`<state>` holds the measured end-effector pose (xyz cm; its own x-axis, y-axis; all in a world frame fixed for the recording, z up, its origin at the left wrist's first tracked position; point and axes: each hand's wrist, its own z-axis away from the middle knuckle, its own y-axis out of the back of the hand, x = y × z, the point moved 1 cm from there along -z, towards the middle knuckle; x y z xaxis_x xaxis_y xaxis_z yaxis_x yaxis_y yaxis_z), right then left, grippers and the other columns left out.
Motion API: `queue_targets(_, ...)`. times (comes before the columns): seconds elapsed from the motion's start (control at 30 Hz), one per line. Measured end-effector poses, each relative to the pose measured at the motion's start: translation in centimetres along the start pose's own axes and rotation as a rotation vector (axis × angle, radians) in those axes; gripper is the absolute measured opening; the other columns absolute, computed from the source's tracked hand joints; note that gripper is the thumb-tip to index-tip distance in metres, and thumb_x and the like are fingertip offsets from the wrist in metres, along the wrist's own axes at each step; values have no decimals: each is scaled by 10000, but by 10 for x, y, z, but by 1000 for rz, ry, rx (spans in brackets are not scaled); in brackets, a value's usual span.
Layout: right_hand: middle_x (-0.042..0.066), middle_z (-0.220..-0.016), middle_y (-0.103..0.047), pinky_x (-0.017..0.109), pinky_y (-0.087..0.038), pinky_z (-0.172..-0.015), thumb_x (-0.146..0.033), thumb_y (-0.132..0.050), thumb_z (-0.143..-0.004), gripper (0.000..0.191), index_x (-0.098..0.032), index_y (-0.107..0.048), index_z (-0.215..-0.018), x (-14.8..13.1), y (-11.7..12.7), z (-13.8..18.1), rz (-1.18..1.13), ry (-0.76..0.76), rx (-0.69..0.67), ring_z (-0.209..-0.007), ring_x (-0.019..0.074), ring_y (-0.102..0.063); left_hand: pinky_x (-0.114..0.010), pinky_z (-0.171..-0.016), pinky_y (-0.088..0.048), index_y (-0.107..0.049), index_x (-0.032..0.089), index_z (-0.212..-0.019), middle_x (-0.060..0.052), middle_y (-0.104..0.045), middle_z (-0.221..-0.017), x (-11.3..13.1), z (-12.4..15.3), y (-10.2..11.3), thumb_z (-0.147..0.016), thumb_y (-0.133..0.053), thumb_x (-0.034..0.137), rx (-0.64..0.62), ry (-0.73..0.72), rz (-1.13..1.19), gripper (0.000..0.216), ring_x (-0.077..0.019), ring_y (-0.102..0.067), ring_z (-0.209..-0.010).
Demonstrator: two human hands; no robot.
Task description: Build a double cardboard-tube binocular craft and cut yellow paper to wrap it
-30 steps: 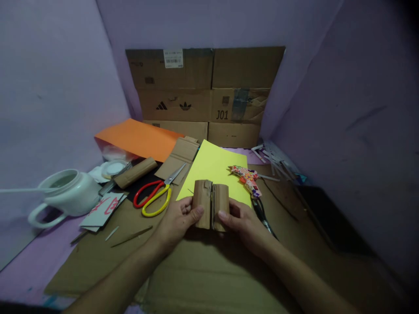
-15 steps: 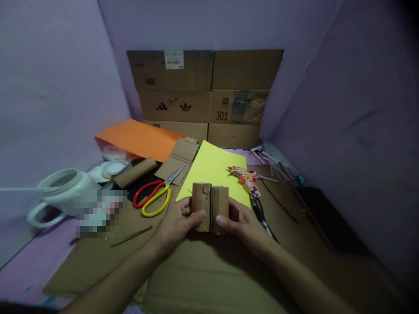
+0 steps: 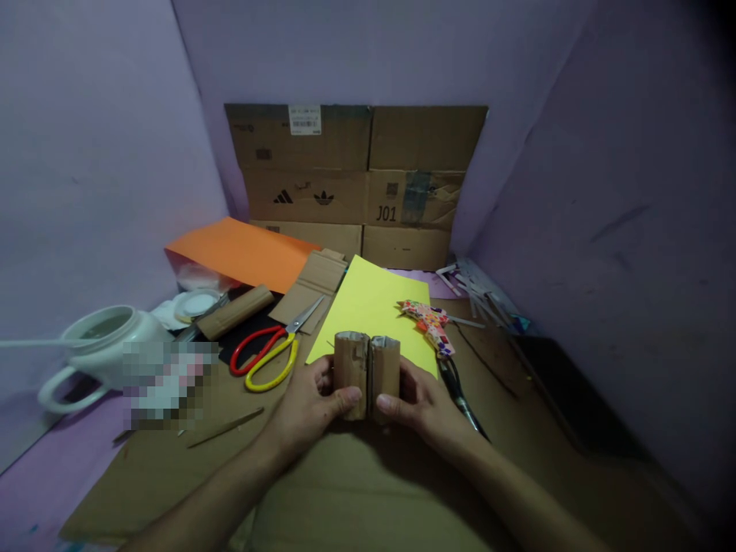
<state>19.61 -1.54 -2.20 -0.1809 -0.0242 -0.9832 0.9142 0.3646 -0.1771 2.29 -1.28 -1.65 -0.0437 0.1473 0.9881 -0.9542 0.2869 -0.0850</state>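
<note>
Two short cardboard tubes (image 3: 366, 369) stand side by side, pressed together, just above a flat cardboard sheet (image 3: 356, 491). My left hand (image 3: 310, 406) grips the left tube, thumb across its front. My right hand (image 3: 422, 405) grips the right tube the same way. Both hands are closed around the pair. Behind the tubes lies a yellow paper sheet (image 3: 379, 307).
Red-and-yellow scissors (image 3: 265, 351) lie to the left, a patterned glue gun (image 3: 430, 322) to the right. A longer cardboard tube (image 3: 234, 312), orange paper (image 3: 241, 251), a white jug (image 3: 95, 349) and a flattened box (image 3: 356, 180) against the purple wall surround the work spot. Paper strips (image 3: 477, 287) lie at back right.
The tubes and both hands sit slightly lower in the picture and the tubes tilt so their open tops show. The camera has tipped a little; the grip is the same.
</note>
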Motion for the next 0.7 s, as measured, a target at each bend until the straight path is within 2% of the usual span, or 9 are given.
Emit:
queue_targets(0.13, 91, -1083, -675, 416, -441, -906, -428, -754, -642, 529, -175, -575, -1071, -1, 2, 2, 107, 4, 0, -1052, 310, -582, -383, -850, -492, -550, 111, -1083, -141, -683, -1089, -1, 4, -5, -649, -700, 215, 14, -18, -21, 471, -298, -632, -1007)
queue_targets(0.27, 106, -1124, -663, 418, -445, -912, -408, -721, -678, 507, -176, -565, -1101, -1, 5, 3, 235, 4, -29, -1065, 321, -579, -359, -873, -475, -570, 151, -1083, -97, -674, -1094, -8, 8, -8, -646, -695, 161, 11, -95, -45, 455, -281, -609, -1031)
queue_targets(0.53, 139, -1171, -652, 440, -468, -908, -424, -694, -710, 515, -184, -560, -1145, 11, 11, 3, 311, -60, -16, -1055, 339, -599, -295, -683, -473, -622, 204, -1023, -28, -694, -924, -10, 13, -5, -610, -732, 216, 136, -26, -264, 427, -239, -620, -848)
queue_targets(0.7, 147, -1074, -695, 446, -517, -818, -453, -695, -698, 479, -184, -623, -1088, 17, 10, 3, 315, -103, 40, -967, 351, -644, -303, -661, -464, -629, 217, -1011, -35, -694, -895, -13, 12, 0, -590, -752, 269, 170, -14, -359, 442, -242, -611, -808)
